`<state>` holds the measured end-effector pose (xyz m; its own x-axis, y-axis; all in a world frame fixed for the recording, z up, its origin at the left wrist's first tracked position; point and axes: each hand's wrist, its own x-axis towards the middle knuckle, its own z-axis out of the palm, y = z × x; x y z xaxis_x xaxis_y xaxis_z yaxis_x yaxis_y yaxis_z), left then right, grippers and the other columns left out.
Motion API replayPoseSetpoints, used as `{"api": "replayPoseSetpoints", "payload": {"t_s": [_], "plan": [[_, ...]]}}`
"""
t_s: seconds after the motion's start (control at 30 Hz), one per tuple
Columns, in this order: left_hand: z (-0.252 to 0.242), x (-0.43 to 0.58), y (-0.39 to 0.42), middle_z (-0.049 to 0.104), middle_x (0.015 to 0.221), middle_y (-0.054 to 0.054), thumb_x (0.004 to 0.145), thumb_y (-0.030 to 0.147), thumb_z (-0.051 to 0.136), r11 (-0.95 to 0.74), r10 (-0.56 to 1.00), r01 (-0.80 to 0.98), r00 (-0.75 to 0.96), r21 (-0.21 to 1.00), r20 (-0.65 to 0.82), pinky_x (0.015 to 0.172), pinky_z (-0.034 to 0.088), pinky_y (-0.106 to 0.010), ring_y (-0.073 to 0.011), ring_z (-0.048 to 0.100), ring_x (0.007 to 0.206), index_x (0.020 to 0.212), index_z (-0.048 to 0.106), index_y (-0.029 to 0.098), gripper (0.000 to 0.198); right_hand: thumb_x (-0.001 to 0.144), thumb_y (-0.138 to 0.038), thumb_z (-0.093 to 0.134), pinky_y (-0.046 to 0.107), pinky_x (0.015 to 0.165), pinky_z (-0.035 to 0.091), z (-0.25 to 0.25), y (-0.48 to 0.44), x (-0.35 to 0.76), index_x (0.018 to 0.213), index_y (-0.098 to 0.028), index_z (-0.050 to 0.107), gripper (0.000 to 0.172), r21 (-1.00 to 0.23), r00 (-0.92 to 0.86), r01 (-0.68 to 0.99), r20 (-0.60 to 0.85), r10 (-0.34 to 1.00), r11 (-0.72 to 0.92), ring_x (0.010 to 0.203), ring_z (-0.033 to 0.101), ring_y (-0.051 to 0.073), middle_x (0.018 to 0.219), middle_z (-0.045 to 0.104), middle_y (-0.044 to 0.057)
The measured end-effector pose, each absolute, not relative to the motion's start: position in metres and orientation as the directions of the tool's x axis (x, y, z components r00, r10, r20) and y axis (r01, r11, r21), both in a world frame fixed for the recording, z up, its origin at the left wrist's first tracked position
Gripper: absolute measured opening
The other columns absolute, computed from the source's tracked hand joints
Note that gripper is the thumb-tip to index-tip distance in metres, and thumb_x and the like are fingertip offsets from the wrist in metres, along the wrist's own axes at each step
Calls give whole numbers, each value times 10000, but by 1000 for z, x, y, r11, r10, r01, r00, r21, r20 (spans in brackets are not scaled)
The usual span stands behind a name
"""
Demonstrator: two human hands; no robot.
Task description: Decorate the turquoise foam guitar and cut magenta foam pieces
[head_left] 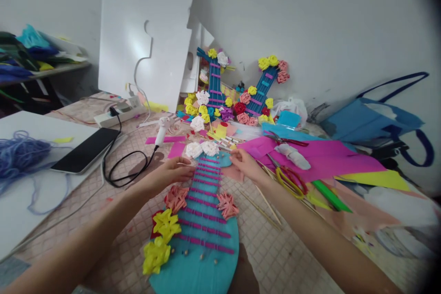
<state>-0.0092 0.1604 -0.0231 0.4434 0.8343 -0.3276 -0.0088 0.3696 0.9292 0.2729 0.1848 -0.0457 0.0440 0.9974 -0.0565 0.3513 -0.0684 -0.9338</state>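
Observation:
A turquoise guitar-shaped craft piece (196, 266) lies on the table before me, its wide body toward me. Magenta strips and thin strings cross its neck, and small beads dot the body. Salmon flowers (228, 205), yellow flowers (156, 255) and white flowers (210, 148) decorate its edges. My left hand (177, 171) rests along the neck's left edge, fingers stretched out and holding nothing visible. At the top right, the fingers of my right hand (244, 163) close on the edge of the guitar's head; the fingertips are small in view.
Two finished-looking flowered guitars (215, 85) lean at the wall. A white glue gun (161, 131) with a black cord, a phone (86, 149) and purple yarn (22, 154) lie left. On the right are yellow-handled scissors (289, 183), sticks (260, 209), magenta sheets (330, 161) and a blue bag (372, 119).

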Motion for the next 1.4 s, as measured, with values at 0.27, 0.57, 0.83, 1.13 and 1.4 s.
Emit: {"api": "replayPoseSetpoints", "payload": {"t_s": [0.27,0.57,0.83,1.13,1.4], "plan": [[-12,-4,160,684,1086,-91,696,354,756,447,822,-151,459,882,-338,941,456,-388,-211,663,971,938,503,184,389,758,-291,610,251,579,514,-37,189,275,940,-221,498,225,-989,71,85,-117,991,-123,722,604,135,853,609,9],[3,9,188,691,1052,-100,688,339,758,344,865,-220,454,913,-216,965,437,-397,-212,648,1004,938,537,166,375,722,-149,630,287,535,560,-31,231,279,857,-212,518,187,-978,74,-136,-170,983,-159,583,613,134,765,639,4],[7,6,209,648,1128,-63,752,413,669,116,966,4,231,993,-113,900,433,-329,-203,580,1077,969,589,191,320,738,-105,618,282,558,575,-18,282,286,806,-206,532,150,-967,72,-207,-166,984,-148,566,621,130,682,641,-15],[5,-2,202,650,1003,-66,756,406,638,26,990,11,137,1000,-27,816,468,-313,-189,608,917,997,581,155,353,748,-120,622,285,565,569,-9,335,294,724,-199,530,124,-971,109,-219,-120,987,-94,552,600,126,613,610,-29],[7,0,198,641,1131,-104,755,423,644,109,982,-3,158,994,-107,845,479,-338,-243,599,1040,1106,556,164,445,743,-114,635,264,551,557,7,368,297,745,-189,552,112,-979,75,-202,-26,997,-10,571,613,123,650,639,-11]]}}
